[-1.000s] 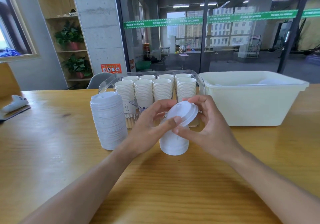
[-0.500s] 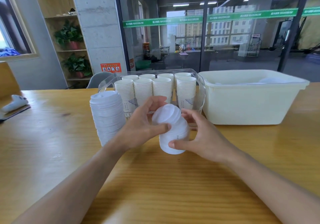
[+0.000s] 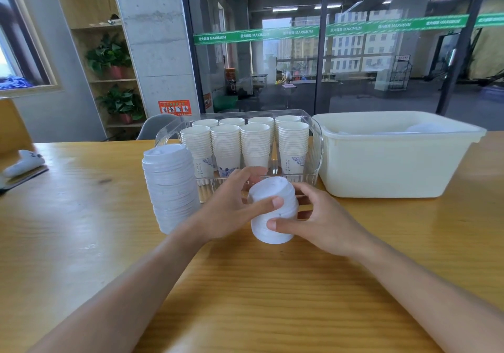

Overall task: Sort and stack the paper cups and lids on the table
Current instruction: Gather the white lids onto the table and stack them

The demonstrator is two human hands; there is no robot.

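Lids in a short white stack [image 3: 274, 210] stand on the tabletop [image 3: 81, 230], gripped by both hands: left hand [image 3: 231, 208] curls round its upper part, right hand [image 3: 319, 219] its lower. Beside stands a taller lid stack [image 3: 170, 186]; behind, cups [image 3: 245, 145] fill a clear tray [image 3: 317, 145].

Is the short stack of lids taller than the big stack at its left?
No, the short stack of lids held by both hands stands lower than the big stack.

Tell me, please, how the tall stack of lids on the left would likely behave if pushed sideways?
The tall lid stack already leans slightly, so it would probably tip or shear apart. Thin plastic lids are likely light and may slide easily across the smooth wooden table.
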